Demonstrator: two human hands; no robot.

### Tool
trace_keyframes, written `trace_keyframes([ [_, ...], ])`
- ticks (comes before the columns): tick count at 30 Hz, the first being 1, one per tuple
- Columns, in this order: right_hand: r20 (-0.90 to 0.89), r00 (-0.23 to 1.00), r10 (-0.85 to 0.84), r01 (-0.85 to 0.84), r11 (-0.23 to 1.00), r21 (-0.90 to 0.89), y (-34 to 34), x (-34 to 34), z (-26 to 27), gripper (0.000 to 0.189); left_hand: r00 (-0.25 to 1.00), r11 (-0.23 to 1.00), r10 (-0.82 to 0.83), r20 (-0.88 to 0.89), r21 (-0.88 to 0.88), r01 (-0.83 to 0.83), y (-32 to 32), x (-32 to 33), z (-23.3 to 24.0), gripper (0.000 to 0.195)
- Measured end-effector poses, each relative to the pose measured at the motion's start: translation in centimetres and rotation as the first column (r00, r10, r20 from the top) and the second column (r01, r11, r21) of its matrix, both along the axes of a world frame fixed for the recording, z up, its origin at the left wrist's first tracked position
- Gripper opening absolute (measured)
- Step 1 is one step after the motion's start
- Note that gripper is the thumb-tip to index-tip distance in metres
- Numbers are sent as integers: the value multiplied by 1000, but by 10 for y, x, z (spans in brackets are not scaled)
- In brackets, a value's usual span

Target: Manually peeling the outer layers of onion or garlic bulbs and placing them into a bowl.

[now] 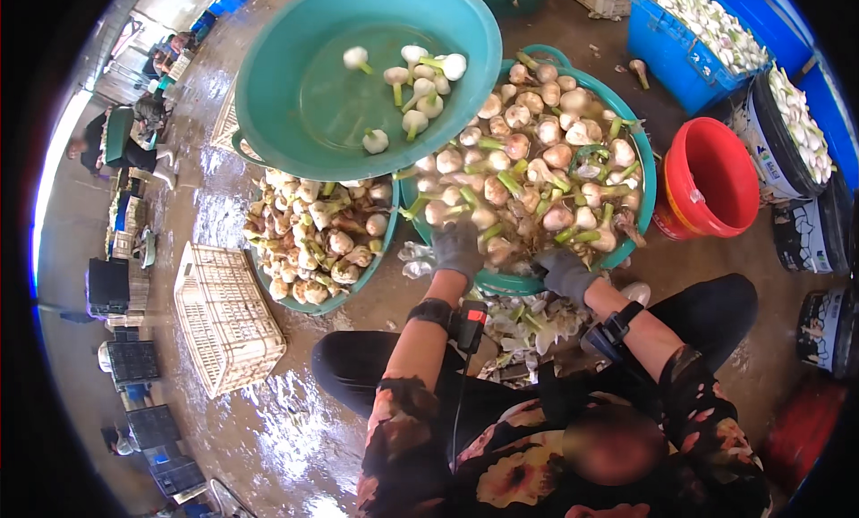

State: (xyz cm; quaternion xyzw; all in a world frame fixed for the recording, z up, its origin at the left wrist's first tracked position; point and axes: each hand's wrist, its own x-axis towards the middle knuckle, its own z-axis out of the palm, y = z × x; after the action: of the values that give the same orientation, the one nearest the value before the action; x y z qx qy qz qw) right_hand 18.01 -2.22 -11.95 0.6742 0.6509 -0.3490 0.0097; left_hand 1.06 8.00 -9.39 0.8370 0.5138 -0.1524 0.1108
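Note:
In front of me stands a green plastic tub (645, 162) full of garlic bulbs with short green stems, brownish skins and what looks like murky water. My left hand (459, 248), in a grey glove, reaches over its near left rim among the bulbs. At the near right rim is my right hand (565, 274), also gloved in grey, its fingers dipping in at the edge. The fingertips of both hands are hidden, so any grip on a bulb cannot be made out. A larger green basin (322, 125) overlaps the tub's far left side and holds several cleaned white garlic bulbs (414, 122).
At left, another tub (366, 276) is heaped with unpeeled garlic, beside a white plastic crate (228, 317). A red bucket (711, 176) and a blue bin (694, 65) of white garlic stand at right. Peelings (537, 323) lie between my legs on wet floor. People work far left.

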Motion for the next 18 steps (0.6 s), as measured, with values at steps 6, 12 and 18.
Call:
trace_keyframes([
  [6,-144,908,392,-393,919,25,-50,17,24,21,957,988,-147,-249,-85,129,-1,25,-20,47],
  [12,-334,933,-132,191,970,150,-29,39,31,30,982,976,-144,123,183,120,-17,5,-1,48],
  [18,-701,599,-387,407,901,-151,26,-5,-40,27,682,997,51,730,-77,8,-44,-20,15,61],
])
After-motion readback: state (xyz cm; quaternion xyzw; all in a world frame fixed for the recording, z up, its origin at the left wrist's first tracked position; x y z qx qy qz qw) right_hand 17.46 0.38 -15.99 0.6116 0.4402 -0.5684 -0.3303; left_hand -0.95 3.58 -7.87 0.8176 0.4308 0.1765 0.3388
